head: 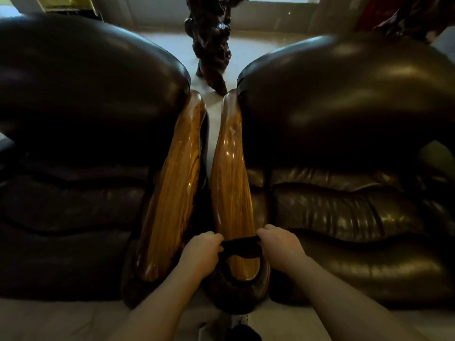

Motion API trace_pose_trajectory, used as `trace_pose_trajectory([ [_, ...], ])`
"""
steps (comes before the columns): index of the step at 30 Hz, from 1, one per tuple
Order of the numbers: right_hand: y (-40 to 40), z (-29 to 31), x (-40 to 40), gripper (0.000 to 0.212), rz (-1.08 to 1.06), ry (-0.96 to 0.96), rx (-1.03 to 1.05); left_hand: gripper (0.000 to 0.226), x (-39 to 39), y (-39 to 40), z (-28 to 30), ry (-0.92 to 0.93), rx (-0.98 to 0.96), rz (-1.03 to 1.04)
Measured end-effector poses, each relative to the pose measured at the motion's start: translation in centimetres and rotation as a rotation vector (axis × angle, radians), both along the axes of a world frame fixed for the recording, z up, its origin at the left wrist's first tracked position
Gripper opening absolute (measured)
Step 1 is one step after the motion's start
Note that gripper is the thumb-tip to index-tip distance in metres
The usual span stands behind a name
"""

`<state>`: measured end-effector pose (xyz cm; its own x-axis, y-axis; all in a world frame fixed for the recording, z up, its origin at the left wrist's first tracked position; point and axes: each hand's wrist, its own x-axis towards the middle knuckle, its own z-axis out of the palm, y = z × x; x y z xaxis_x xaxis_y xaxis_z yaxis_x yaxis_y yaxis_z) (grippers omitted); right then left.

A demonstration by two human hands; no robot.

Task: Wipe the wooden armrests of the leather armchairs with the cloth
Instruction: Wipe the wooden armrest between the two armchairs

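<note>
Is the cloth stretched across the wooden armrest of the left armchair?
No, the dark cloth, held taut between the left hand and right hand, lies across the right armchair's armrest.

A: How is the scene viewed?
B: From head height, wide-angle, aimed forward and steeply down; two armrests (204, 183) are seen close, centred, edges bowed.
A: Second view?
B: Only one view is given.

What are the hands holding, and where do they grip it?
A dark cloth, stretched across the right wooden armrest: the left hand grips its left end, the right hand its right end.
</note>
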<state>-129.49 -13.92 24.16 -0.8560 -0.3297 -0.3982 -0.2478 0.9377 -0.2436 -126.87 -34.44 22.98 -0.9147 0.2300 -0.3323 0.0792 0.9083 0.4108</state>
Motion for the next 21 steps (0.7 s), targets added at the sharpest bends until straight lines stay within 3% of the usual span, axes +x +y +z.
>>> trace_pose_trajectory([
  [7, -0.4, -8.2, -4.2, 0.019, -0.099, -0.113, -0.151, 0.022, -3.9, 0.1, -8.1, -0.061, 0.16, 0.195],
  [14, -1.0, -13.6, -7.5, 0.028, -0.244, 0.182, -0.336, 0.023, -7.6, 0.0, -13.0, 0.171, 0.327, 0.386],
  [21, -2.0, -14.6, -10.3, 0.028, -0.284, 0.346, -0.294, 0.025, -11.6, -1.0, -13.7, 0.282, 0.371, 0.327],
])
